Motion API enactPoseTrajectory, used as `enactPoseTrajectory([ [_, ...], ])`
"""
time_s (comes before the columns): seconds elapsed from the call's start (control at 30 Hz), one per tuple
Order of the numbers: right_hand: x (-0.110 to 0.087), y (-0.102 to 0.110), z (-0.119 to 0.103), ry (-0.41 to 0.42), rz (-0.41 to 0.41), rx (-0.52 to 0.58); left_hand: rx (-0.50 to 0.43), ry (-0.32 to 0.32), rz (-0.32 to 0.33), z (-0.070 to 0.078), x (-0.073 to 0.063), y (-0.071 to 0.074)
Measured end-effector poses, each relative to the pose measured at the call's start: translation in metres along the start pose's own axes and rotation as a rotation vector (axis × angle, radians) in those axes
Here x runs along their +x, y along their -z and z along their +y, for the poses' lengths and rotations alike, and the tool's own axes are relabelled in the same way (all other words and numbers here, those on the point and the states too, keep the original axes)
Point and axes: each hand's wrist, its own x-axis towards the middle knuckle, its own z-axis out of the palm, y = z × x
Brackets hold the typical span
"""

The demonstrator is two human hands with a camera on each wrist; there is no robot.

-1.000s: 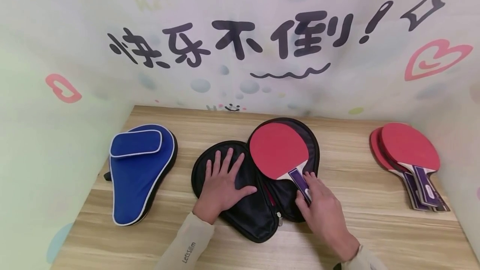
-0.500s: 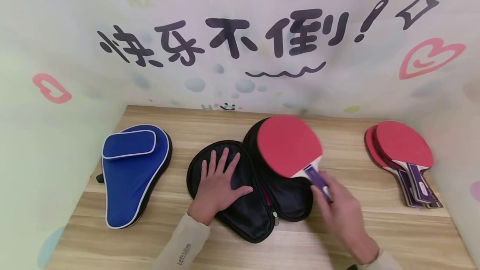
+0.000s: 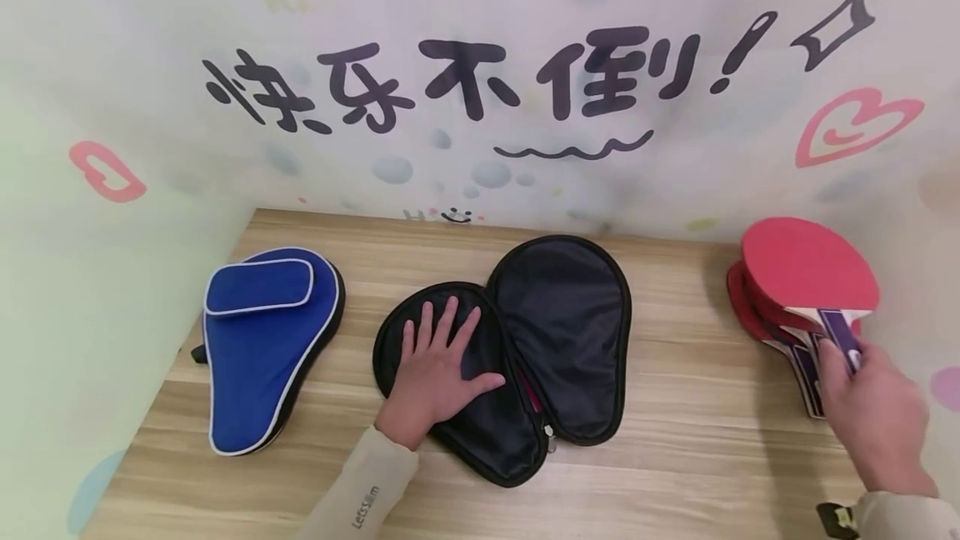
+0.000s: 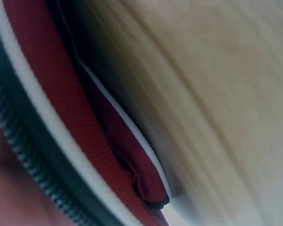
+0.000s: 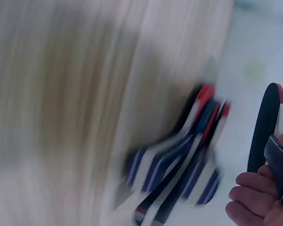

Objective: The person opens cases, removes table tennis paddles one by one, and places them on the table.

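My left hand [image 3: 438, 373] lies flat with spread fingers on the left half of a black paddle case [image 3: 562, 332], which is opened out on the table. Over at the right, my right hand [image 3: 873, 407] grips a red table tennis paddle [image 3: 810, 265] by its purple-and-white handle. This paddle is above a stack of red paddles [image 3: 750, 315] and hides much of it. In the right wrist view the held paddle [image 5: 266, 127] appears edge-on, raised off the blurred stack [image 5: 179, 160]. A zipped edge with red lining [image 4: 61, 108] fills the left wrist view.
A blue paddle case [image 3: 270, 357] with white piping and a small front pocket lies at the left of the wooden table [image 3: 675, 473]. The zipper pull [image 3: 550, 433] of the black case hangs at its lower edge. A printed wall sheet [image 3: 450, 182] rises behind the table.
My right hand has lifted the paddle off the right half of the black case and carried it right, over the stack. My left hand stays on the case.
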Motion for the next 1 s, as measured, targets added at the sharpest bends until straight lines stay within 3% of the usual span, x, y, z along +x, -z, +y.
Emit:
enactPoseTrajectory([
  [0.1,0.008,0.0,0.017,-0.057,-0.077,-0.025,0.008,0.003,-0.003,0.0,0.0,-0.001],
  [0.3,0.009,-0.011,0.03,-0.094,-0.11,-0.008,0.013,0.008,-0.017,0.001,0.001,-0.002],
  [0.63,0.006,-0.019,0.031,-0.118,-0.134,-0.013,0.012,0.004,-0.007,0.0,0.0,-0.002],
  [1.0,0.008,-0.015,0.027,-0.136,-0.218,-0.057,0.018,-0.001,-0.007,-0.001,-0.001,-0.003],
])
